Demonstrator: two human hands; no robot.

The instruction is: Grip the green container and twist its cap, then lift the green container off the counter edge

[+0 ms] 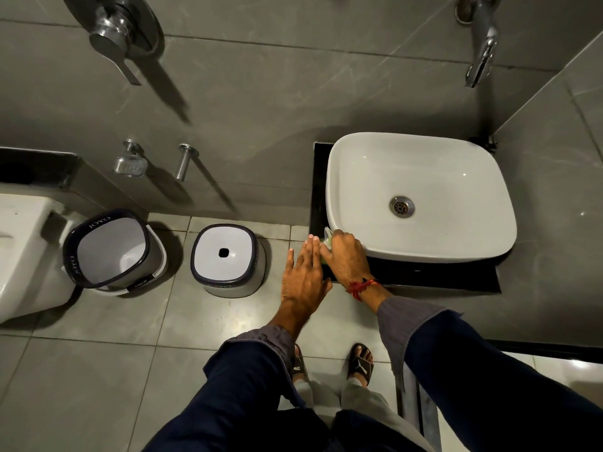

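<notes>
My right hand (346,257) grips a small green and white object (327,238), mostly hidden under the fingers, at the front left corner of the black counter (424,277) below the white basin (421,194). A red thread is tied round that wrist. My left hand (305,277) lies just left of it with fingers straight and together, its fingertips beside the green object at the counter's edge. Whether it touches the counter I cannot tell.
A white bucket (111,249) and an upturned white stool (228,259) stand on the grey tiled floor to the left, beside a white toilet (23,256). A chrome tap (483,44) juts from the wall above the basin. My sandalled feet (360,363) are below.
</notes>
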